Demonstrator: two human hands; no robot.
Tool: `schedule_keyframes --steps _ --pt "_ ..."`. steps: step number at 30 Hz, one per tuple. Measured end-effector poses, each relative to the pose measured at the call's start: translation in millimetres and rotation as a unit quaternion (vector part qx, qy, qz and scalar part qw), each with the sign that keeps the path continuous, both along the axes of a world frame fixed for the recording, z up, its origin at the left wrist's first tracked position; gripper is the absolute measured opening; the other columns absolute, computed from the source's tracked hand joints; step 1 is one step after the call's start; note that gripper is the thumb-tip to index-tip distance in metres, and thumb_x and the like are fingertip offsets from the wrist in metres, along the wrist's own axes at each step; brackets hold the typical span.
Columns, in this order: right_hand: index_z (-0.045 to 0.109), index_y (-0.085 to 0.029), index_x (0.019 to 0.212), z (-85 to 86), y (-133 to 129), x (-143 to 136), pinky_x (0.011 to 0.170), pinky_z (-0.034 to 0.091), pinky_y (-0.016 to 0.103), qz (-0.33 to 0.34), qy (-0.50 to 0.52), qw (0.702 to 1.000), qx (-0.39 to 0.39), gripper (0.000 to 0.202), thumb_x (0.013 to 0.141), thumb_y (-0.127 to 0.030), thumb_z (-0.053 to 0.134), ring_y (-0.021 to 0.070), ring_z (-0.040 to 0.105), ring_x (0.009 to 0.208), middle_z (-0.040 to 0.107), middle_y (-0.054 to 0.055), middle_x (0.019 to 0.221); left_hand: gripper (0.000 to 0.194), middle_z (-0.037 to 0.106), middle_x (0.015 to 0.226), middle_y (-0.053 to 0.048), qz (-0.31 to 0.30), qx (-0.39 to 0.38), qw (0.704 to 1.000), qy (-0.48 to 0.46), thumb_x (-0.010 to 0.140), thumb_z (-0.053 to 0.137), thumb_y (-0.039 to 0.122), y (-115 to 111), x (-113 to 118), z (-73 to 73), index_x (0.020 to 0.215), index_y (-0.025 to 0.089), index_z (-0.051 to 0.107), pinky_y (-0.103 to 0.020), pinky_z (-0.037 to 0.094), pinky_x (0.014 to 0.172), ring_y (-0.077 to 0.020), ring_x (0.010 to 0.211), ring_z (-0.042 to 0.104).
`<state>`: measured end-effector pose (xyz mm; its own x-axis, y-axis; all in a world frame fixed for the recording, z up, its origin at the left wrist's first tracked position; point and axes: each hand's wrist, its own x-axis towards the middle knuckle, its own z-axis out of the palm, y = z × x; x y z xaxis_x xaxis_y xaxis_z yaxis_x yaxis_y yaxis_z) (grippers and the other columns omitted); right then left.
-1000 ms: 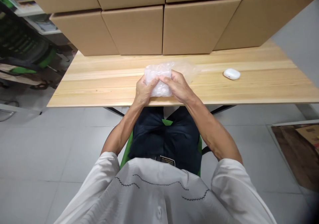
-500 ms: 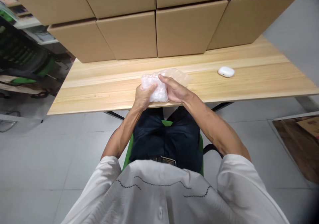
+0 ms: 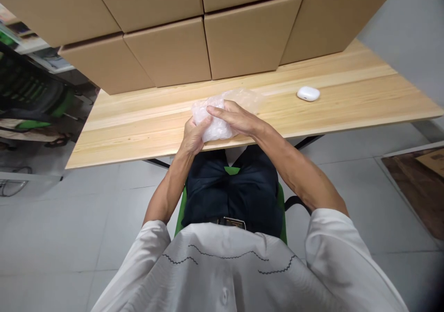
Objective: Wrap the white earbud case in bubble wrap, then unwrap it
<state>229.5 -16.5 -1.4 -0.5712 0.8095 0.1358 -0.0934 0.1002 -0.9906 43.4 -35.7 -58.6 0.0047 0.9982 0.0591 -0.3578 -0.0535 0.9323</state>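
Observation:
A bundle of clear bubble wrap (image 3: 218,127) is between my hands at the front edge of the wooden table (image 3: 138,131). What lies inside it, if anything, cannot be made out. My left hand (image 3: 194,135) grips the bundle's left side, thumb on top and fingers hidden beneath. From the right, my right hand (image 3: 239,118) lies over the wrap with its thumb across the top, fingers curled around the far side. A loose flap of the wrap spreads on the table behind my right hand.
Large cardboard boxes (image 3: 169,53) are stacked along the back of the table. A small white rounded case (image 3: 308,93) lies at the right. A dark office chair (image 3: 31,80) stands on the floor at the left. A brown mat or board (image 3: 416,187) is at far right.
My right thumb has moved left across the top of the wrap, closer to my left thumb. The view has turned slightly.

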Motion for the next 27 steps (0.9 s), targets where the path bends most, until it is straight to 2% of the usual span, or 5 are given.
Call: schedule_keyframes --steps 7,10,14,22,27 --pt "0.074 -0.024 0.105 9.0 4 -5 0.076 0.062 0.035 0.048 0.028 0.998 -0.02 0.078 0.082 -0.097 0.09 0.0243 0.071 0.092 0.079 0.006 0.102 0.077 0.092 0.112 -0.009 -0.001 0.006 1.0 -0.019 0.064 0.118 0.06 2 -3 -5.0 0.119 0.018 0.083 -0.043 0.07 0.109 -0.0338 0.115 0.09" --pt "0.073 -0.025 0.103 5.5 4 -12 0.074 0.061 0.033 0.023 0.063 0.997 -0.036 0.075 0.085 -0.095 0.089 0.0237 0.071 0.092 0.077 0.005 0.102 0.074 0.093 0.113 -0.009 -0.005 0.008 0.999 -0.037 0.067 0.118 0.056 3 -4 -5.4 0.12 0.019 0.084 -0.044 0.069 0.115 -0.0341 0.119 0.09" --pt "0.072 -0.027 0.106 2.1 1 -19 0.082 0.064 0.034 -0.04 0.059 0.997 -0.033 0.072 0.088 -0.095 0.086 0.0254 0.074 0.101 0.077 0.005 0.107 0.07 0.093 0.115 -0.009 -0.008 0.01 0.997 -0.078 0.07 0.118 0.052 3 -3 -3.2 0.121 0.019 0.084 -0.047 0.067 0.123 -0.0378 0.132 0.087" --pt "0.071 -0.027 0.112 10.3 1 -13 0.095 0.07 0.041 -0.028 0.047 0.998 -0.03 0.072 0.094 -0.096 0.079 0.0278 0.079 0.111 0.079 0.006 0.11 0.063 0.092 0.133 -0.011 -0.001 -0.021 0.991 -0.129 0.087 0.108 0.043 1 -2 3.4 0.14 0.02 0.085 -0.047 0.066 0.126 -0.0379 0.141 0.084" --pt "0.071 -0.029 0.147 9.0 -1 14 0.108 0.07 0.052 -0.119 -0.032 0.99 0.063 0.076 0.101 -0.089 0.075 0.0318 0.082 0.124 0.083 0.009 0.126 0.057 0.087 0.149 -0.012 0.056 -0.022 0.981 -0.186 0.098 0.1 0.04 0 0 6.6 0.149 0.021 0.082 -0.044 0.064 0.129 -0.0343 0.152 0.078"
